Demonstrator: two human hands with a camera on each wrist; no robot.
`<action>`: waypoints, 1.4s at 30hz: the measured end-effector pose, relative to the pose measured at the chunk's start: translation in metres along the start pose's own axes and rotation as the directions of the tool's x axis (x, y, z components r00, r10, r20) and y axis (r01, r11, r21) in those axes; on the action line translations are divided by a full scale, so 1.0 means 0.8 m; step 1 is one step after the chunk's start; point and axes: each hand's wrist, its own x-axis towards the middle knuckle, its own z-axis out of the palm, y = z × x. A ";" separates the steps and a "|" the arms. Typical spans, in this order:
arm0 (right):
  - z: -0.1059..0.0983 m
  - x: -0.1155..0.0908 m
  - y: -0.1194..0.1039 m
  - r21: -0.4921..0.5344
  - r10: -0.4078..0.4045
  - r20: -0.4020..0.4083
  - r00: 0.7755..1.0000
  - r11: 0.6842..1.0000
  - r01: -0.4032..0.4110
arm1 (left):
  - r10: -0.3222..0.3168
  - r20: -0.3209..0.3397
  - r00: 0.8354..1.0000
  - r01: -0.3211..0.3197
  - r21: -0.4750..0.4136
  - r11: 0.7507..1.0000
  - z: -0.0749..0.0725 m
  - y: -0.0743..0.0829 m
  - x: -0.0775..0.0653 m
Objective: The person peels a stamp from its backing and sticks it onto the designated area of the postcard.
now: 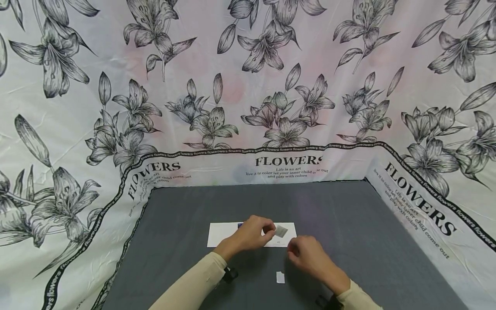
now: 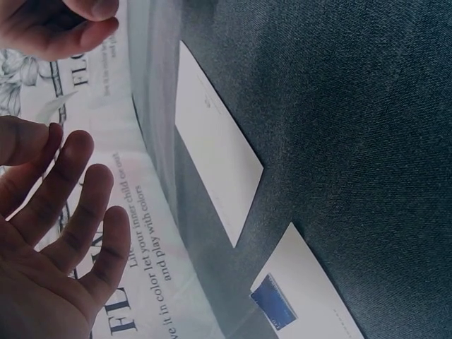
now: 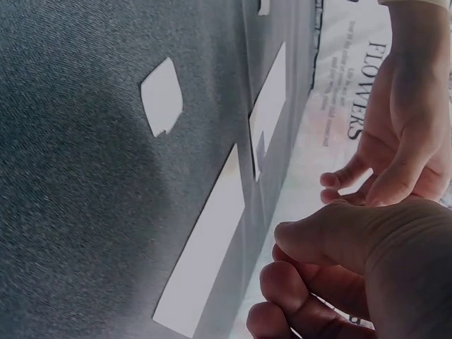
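Note:
My left hand (image 1: 252, 232) pinches a small, thin, greyish square piece (image 1: 281, 231) between thumb and index finger, above the right one of two white cards (image 1: 289, 242). In the left wrist view that piece (image 2: 56, 106) shows pale and edge-on at the fingertips, the other fingers spread. My right hand (image 1: 310, 256) is beside it, near the card's right corner. Its fingers are curled with the thumb against the index finger, and nothing shows between them in the right wrist view. The left white card (image 2: 311, 282) bears a dark blue stamp-like rectangle (image 2: 274, 302).
A small white paper piece (image 1: 280, 277) lies on the dark grey tabletop (image 1: 186, 206) between the forearms. A white cloth printed with flowers (image 1: 286, 172) stands around the back and sides. Black straps (image 1: 230, 274) sit at the wrists.

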 end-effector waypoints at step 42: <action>-0.023 0.041 -0.025 0.030 -0.052 -0.032 0.998 0.998 0.053 | 0.047 0.028 0.998 -0.047 -0.001 0.999 0.002 -0.001 0.003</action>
